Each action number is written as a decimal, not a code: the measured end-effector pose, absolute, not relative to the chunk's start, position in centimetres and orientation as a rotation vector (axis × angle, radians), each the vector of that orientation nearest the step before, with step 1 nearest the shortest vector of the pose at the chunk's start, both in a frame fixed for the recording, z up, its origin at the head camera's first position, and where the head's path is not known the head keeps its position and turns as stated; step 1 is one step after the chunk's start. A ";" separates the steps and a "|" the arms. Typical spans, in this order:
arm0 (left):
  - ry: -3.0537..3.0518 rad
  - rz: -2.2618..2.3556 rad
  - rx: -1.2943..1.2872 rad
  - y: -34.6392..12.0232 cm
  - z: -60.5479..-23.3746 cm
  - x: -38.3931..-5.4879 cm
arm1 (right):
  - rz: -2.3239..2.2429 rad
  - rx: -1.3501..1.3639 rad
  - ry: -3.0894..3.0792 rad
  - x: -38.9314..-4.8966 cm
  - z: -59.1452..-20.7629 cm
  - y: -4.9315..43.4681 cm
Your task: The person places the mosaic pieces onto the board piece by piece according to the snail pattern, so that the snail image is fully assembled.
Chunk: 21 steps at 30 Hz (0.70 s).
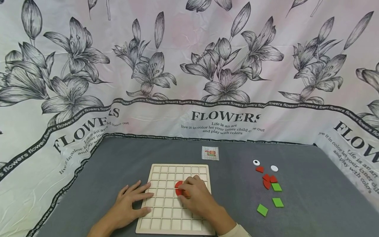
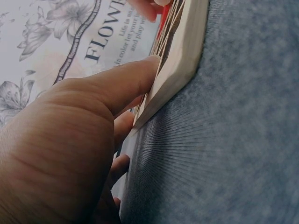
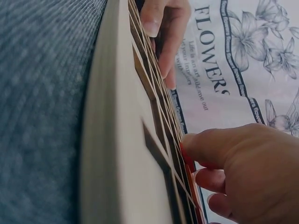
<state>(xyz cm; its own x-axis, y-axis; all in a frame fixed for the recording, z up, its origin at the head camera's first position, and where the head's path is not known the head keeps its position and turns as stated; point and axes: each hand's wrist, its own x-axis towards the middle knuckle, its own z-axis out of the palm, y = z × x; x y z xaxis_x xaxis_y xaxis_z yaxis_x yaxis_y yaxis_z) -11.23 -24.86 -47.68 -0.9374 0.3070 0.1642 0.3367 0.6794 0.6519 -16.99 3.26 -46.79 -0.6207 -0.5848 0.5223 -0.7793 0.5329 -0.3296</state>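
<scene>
A pale wooden grid board (image 1: pixel 165 224) lies on the grey table. My left hand (image 1: pixel 130 204) rests at its left edge, fingers spread and fairly straight; the thumb lies on the rim in the left wrist view. My right hand (image 1: pixel 196 197) is over the middle of the board, thumb and forefinger bent together at a red quarter-round piece (image 1: pixel 178 192), which they pinch at the grid. Just above it lies another red piece (image 1: pixel 178 184). An orange piece (image 1: pixel 186 193) shows partly under the right fingers, the rest hidden by the hand.
To the right lie several red pieces (image 1: pixel 266 183), green diamond pieces (image 1: pixel 262 210) and two white discs, one (image 1: pixel 256 162) with a black dot. A small picture card (image 1: pixel 210 153) is behind the board. Flower-printed cloth (image 1: pixel 148 118) hangs at the table's back.
</scene>
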 end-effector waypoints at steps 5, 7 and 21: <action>-2.829 -1.106 -0.558 -24.9 -47.6 -11.2 | 0.759 1.088 -2.391 -17.0 -46.8 3.2; -2.827 -1.106 -0.558 -24.9 -47.6 -11.1 | 0.758 1.056 -2.386 -16.9 -46.8 3.3; -2.860 -1.111 -0.539 -24.8 -47.6 -11.2 | 0.788 0.999 -2.451 -16.7 -46.8 3.4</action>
<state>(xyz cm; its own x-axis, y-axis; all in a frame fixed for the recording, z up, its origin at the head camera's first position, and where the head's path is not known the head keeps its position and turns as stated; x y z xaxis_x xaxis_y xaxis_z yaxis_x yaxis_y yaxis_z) -11.18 -24.83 -47.56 -0.9397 0.3084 0.1478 0.3273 0.6857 0.6502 -16.67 3.36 -46.76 -0.6763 -0.5136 0.5280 -0.7250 0.5906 -0.3543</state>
